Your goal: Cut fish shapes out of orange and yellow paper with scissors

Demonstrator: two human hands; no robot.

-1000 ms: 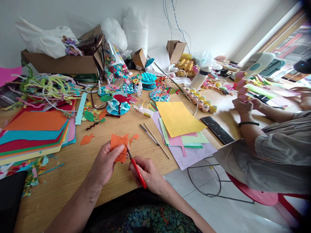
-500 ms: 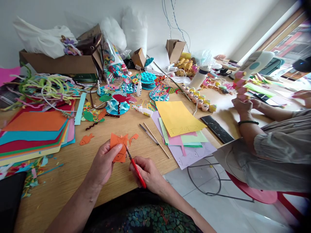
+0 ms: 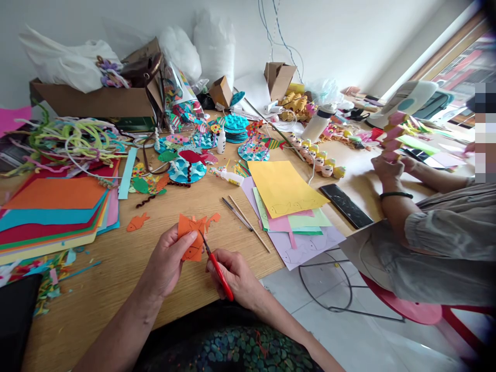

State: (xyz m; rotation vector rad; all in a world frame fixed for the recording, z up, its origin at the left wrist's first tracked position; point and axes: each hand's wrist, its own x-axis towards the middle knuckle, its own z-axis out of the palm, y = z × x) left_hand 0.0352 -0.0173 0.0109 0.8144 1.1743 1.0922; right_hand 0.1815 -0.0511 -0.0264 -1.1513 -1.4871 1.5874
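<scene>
My left hand (image 3: 168, 258) pinches a piece of orange paper (image 3: 192, 252), thumb on top, with fish outlines drawn on it. In my right hand (image 3: 232, 274) is a pair of red-handled scissors (image 3: 220, 276), fingers wrapped round the handles. The blades meet the paper's right edge. An orange paper scrap (image 3: 213, 220) lies just beyond the blades. To the left, a cut-out orange fish (image 3: 138, 222) rests on the wooden table (image 3: 116, 289). A pen (image 3: 237, 214) and a thin wooden stick (image 3: 250, 223) lie to the right of my hands.
Coloured sheets (image 3: 289, 188) and a black phone (image 3: 346, 206) lie at right. More stacked paper (image 3: 58, 194) and scraps (image 3: 54, 279) are at left. Decorated blue discs (image 3: 188, 169) and glue bottles (image 3: 221, 140) stand behind. A co-worker's hands (image 3: 389, 168) hold a pink paper piece.
My left hand and the orange paper have shifted slightly right and down against the scissors. The co-worker's pink paper piece has moved a little to the right.
</scene>
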